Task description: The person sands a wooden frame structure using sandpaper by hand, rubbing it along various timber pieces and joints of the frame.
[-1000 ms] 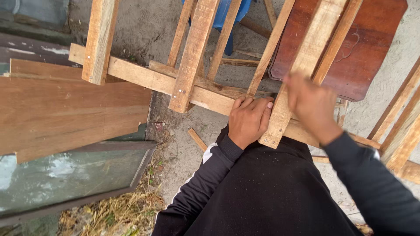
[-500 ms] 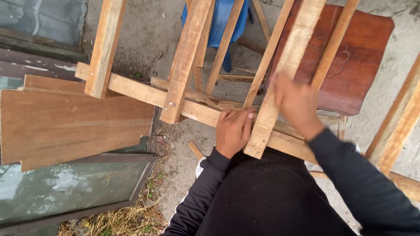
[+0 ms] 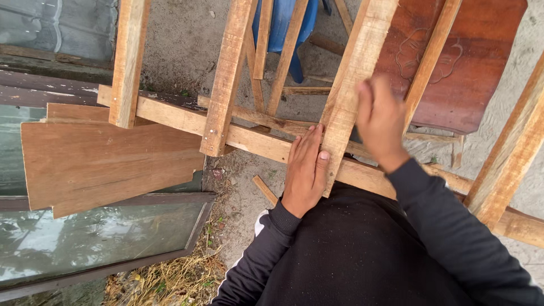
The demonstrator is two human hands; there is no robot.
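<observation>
Slat (image 3: 354, 85): L hand (image 3: 306, 170) lying flat, open, bracing it on rail (image 3: 170, 116); R hand (image 3: 381, 122) hovering blurred, grip unclear. Next probably needs fastening.

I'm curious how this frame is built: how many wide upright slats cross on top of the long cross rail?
3. Left slat near the brown boards; middle slat; right slat, with the left hand flat beside it and the right hand raised over it. Thinner strips behind aren't counted; more may lie out of view.

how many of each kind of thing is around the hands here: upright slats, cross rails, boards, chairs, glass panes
Hands: 2, left hand flat on the cross rail, right hand on a slat
Slats nailed to that rail: 3
Cross rails under the hands: 1
Flat brown boards: 1 stack
Reddish carved panel: 1
Blue plastic chair: 1
Framed glass panes: 1
Total: 10
</observation>
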